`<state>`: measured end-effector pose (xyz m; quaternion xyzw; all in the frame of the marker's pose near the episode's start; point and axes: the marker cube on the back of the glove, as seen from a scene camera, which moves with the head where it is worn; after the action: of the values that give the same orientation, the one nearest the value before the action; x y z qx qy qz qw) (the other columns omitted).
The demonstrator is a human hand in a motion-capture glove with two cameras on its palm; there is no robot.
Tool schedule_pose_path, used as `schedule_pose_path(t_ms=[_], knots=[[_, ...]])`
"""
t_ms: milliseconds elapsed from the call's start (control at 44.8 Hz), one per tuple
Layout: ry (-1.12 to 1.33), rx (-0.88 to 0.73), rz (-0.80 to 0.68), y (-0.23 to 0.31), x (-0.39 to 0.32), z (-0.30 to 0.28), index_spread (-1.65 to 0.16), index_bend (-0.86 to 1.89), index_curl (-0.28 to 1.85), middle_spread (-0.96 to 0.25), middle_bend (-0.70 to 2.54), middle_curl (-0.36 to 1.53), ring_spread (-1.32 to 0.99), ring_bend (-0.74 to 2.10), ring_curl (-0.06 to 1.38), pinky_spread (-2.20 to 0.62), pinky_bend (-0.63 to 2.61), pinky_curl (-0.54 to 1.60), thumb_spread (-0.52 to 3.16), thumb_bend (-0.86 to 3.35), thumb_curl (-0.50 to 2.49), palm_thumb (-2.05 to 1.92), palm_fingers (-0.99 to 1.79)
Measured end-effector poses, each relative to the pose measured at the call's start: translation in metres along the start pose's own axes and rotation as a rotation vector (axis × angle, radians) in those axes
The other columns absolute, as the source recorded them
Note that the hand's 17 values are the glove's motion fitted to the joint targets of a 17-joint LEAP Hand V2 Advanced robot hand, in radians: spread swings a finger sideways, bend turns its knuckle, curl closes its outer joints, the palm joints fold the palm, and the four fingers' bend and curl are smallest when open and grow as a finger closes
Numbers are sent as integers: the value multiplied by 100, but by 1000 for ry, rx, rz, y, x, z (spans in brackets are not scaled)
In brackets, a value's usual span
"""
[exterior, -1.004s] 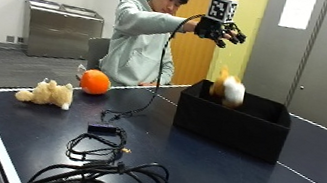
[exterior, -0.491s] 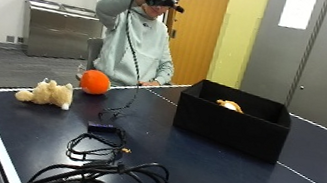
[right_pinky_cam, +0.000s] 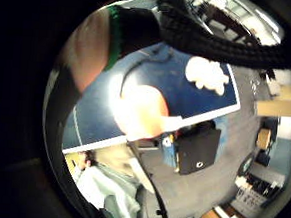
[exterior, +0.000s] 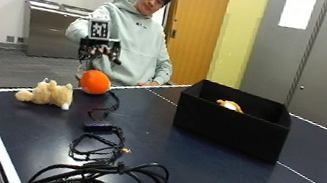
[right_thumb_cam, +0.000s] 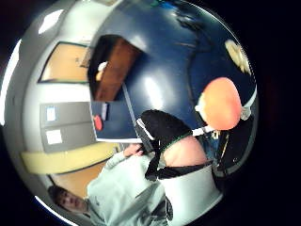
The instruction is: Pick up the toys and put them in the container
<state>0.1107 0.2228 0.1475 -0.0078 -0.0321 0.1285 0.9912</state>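
An orange ball lies on the dark blue table near its far edge. My gloved right hand hovers just above the ball, fingers spread downward and holding nothing. The ball fills the middle of the little finger side palm view and also shows in the thumb side view. A tan plush toy lies left of the ball near the table corner, and it shows again on the table beyond the ball. The black box stands to the right with an orange and white toy inside.
Black cables run from the ball's side to a tangle at the table's front edge. A white line crosses the table in front of the box. The person sits behind the table's far edge.
The hand let go of a toy over the box, rose high, then swung left and down to just above the orange ball. The toy now lies in the box.
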Motion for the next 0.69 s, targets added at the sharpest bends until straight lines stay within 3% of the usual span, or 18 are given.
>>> schedule_pose_path(t_ms=[178, 290, 446, 491, 691], knots=[[76, -240, 137, 6, 23, 78, -26, 8, 32, 6, 9, 20, 8, 15, 20, 9, 105, 36, 116, -1, 36, 7, -29], [112, -240, 110, -1, 21, 88, -27, 5, 27, 4, 9, 16, 6, 54, 29, 3, 118, 39, 120, 8, 39, 25, 8], [202, -175, -18, -15, -1, 73, -29, 13, 24, -6, 32, 22, -12, 92, 36, -18, 110, 34, 126, 21, 45, 50, 72], [229, -171, -79, -21, -12, 62, -29, 16, 25, -9, 41, 25, -18, 98, 39, -24, 111, 34, 113, 22, 51, 59, 91], [272, -234, -221, -38, -90, -18, -32, 23, 33, -19, 61, 36, -28, 105, 48, -32, 106, 39, 83, 19, 62, 68, 105]])
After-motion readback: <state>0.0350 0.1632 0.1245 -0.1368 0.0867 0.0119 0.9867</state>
